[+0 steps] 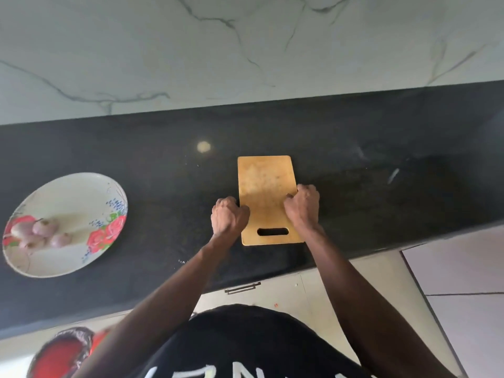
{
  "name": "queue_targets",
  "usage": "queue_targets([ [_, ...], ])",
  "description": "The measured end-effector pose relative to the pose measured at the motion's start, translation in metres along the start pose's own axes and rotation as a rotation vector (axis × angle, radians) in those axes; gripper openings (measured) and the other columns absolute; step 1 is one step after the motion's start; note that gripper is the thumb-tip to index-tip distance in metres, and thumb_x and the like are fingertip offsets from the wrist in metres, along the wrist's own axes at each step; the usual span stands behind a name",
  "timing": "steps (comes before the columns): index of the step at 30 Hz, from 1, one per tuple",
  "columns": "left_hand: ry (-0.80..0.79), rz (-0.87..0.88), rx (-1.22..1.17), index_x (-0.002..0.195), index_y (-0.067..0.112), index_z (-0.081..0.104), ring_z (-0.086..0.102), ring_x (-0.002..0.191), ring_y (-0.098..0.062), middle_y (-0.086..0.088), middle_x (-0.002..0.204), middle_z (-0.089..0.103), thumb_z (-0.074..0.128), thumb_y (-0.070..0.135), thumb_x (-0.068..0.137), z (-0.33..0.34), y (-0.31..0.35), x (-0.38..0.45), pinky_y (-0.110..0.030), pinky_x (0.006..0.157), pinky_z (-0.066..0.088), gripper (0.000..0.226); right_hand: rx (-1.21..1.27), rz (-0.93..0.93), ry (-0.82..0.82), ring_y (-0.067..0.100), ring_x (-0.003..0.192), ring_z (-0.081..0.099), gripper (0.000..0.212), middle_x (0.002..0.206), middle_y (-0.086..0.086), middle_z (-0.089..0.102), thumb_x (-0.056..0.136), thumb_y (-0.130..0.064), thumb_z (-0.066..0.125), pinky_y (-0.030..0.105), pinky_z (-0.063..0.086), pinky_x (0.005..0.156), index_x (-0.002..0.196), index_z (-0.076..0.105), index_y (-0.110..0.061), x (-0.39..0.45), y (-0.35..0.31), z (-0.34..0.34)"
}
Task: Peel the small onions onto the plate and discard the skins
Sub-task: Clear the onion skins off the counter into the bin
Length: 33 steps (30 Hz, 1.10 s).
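Seen from the head camera, a person in a black shirt stands at a dark stone counter (163,186), both hands on a wooden cutting board (266,192) that lies flat near the counter's front edge, its handle slot toward the person. The left hand (229,215) is curled into a fist against the board's left edge, fingers wrapped at the rim; the right hand (302,204) is likewise curled over the right edge, thumb on the top face. Well to the left on the counter sits a floral plate (81,192) with red roses painted on the rim, holding a cluster of small onions (45,231), pinkish and still in their skins. A white marble-veined wall (245,45) rises behind the counter. A red bin (58,356) shows below the counter at lower left.
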<state>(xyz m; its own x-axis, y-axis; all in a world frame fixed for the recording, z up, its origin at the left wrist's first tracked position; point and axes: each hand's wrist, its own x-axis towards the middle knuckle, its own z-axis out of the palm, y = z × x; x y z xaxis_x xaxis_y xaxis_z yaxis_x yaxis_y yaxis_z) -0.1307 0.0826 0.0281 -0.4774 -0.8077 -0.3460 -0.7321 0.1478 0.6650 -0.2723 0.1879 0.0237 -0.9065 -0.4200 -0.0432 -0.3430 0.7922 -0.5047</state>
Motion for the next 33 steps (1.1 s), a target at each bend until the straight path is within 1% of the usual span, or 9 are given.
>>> queue_targets([
  [3, -0.016, -0.038, -0.058, 0.075, 0.006, 0.058, 0.06, 0.086, -0.035, -0.014, 0.091, 0.065, 0.058, 0.022, 0.078, -0.003, -0.003, 0.004, -0.038, 0.069, 0.045, 0.016, 0.049, 0.103, -0.062, 0.026, 0.088, 0.057, 0.01, 0.104, 0.013, 0.059, 0.087, -0.008, 0.061, 0.036, 0.051, 0.079, 0.093, 0.062, 0.001, -0.001, -0.01, 0.003],
  [7, 0.008, -0.129, -0.104, 0.081, 0.005, 0.059, 0.059, 0.103, -0.039, -0.019, 0.109, 0.064, 0.05, 0.017, 0.072, -0.023, -0.008, 0.008, -0.051, 0.09, 0.052, 0.017, 0.129, 0.157, -0.141, 0.022, 0.078, 0.06, 0.01, 0.095, 0.012, 0.064, 0.088, -0.008, 0.059, 0.033, 0.047, 0.066, 0.09, 0.065, -0.001, -0.016, -0.029, 0.009],
  [11, 0.042, -0.101, -0.021, 0.095, 0.009, 0.065, 0.055, 0.112, -0.038, -0.018, 0.119, 0.064, 0.043, 0.004, 0.074, -0.069, -0.027, 0.019, -0.052, 0.108, 0.039, 0.031, 0.167, 0.13, -0.21, 0.025, 0.066, 0.053, 0.015, 0.073, 0.008, 0.059, 0.085, -0.01, 0.057, 0.031, 0.036, 0.064, 0.072, 0.057, -0.003, -0.054, -0.054, 0.019],
  [14, 0.092, -0.005, 0.022, 0.13, 0.009, 0.063, 0.049, 0.132, -0.033, -0.015, 0.137, 0.06, 0.048, -0.002, 0.078, -0.101, -0.051, 0.031, -0.044, 0.118, 0.028, 0.055, 0.181, 0.069, -0.206, 0.024, 0.053, 0.045, 0.031, 0.055, 0.002, 0.048, 0.082, -0.009, 0.057, 0.033, 0.033, 0.061, 0.054, 0.045, -0.01, -0.078, -0.068, 0.03],
  [16, 0.205, 0.036, 0.015, 0.131, 0.002, 0.062, 0.05, 0.131, -0.036, -0.018, 0.138, 0.059, 0.056, 0.001, 0.081, -0.113, -0.071, 0.03, -0.043, 0.112, 0.036, 0.051, 0.196, -0.029, -0.111, 0.027, 0.06, 0.05, 0.023, 0.065, 0.006, 0.056, 0.083, -0.008, 0.059, 0.033, 0.037, 0.063, 0.06, 0.056, -0.009, -0.083, -0.076, 0.036],
  [18, 0.323, 0.002, 0.042, 0.118, -0.001, 0.066, 0.053, 0.117, -0.039, -0.019, 0.127, 0.062, 0.058, 0.006, 0.082, -0.116, -0.092, 0.021, -0.046, 0.101, 0.043, 0.037, 0.137, -0.118, 0.008, 0.033, 0.085, 0.059, 0.01, 0.093, 0.017, 0.065, 0.086, -0.011, 0.066, 0.037, 0.046, 0.074, 0.087, 0.069, -0.001, -0.074, -0.078, 0.041],
  [21, 0.346, -0.096, 0.043, 0.107, 0.001, 0.065, 0.051, 0.107, -0.036, -0.018, 0.116, 0.06, 0.055, 0.012, 0.086, -0.108, -0.116, 0.0, -0.049, 0.095, 0.045, 0.026, -0.001, -0.037, -0.039, 0.038, 0.113, 0.052, 0.039, 0.123, 0.022, 0.057, 0.09, -0.025, 0.068, 0.045, 0.044, 0.095, 0.118, 0.063, 0.001, -0.051, -0.079, 0.045],
  [30, 0.365, -0.05, 0.067, 0.114, 0.009, 0.074, 0.053, 0.107, -0.035, -0.016, 0.118, 0.061, 0.056, 0.014, 0.092, -0.095, -0.126, -0.012, -0.042, 0.094, 0.042, 0.029, -0.015, 0.165, 0.009, 0.038, 0.12, 0.043, 0.039, 0.131, 0.021, 0.044, 0.081, -0.017, 0.068, 0.048, 0.037, 0.097, 0.115, 0.057, -0.001, -0.038, -0.085, 0.056],
  [33, 0.39, -0.021, 0.07, 0.111, 0.006, 0.074, 0.054, 0.104, -0.037, -0.017, 0.113, 0.062, 0.056, 0.013, 0.093, -0.095, -0.13, -0.014, -0.043, 0.09, 0.042, 0.026, 0.026, 0.201, -0.028, 0.038, 0.116, 0.045, 0.036, 0.125, 0.02, 0.049, 0.082, -0.019, 0.068, 0.048, 0.036, 0.097, 0.113, 0.062, -0.001, -0.038, -0.085, 0.059],
])
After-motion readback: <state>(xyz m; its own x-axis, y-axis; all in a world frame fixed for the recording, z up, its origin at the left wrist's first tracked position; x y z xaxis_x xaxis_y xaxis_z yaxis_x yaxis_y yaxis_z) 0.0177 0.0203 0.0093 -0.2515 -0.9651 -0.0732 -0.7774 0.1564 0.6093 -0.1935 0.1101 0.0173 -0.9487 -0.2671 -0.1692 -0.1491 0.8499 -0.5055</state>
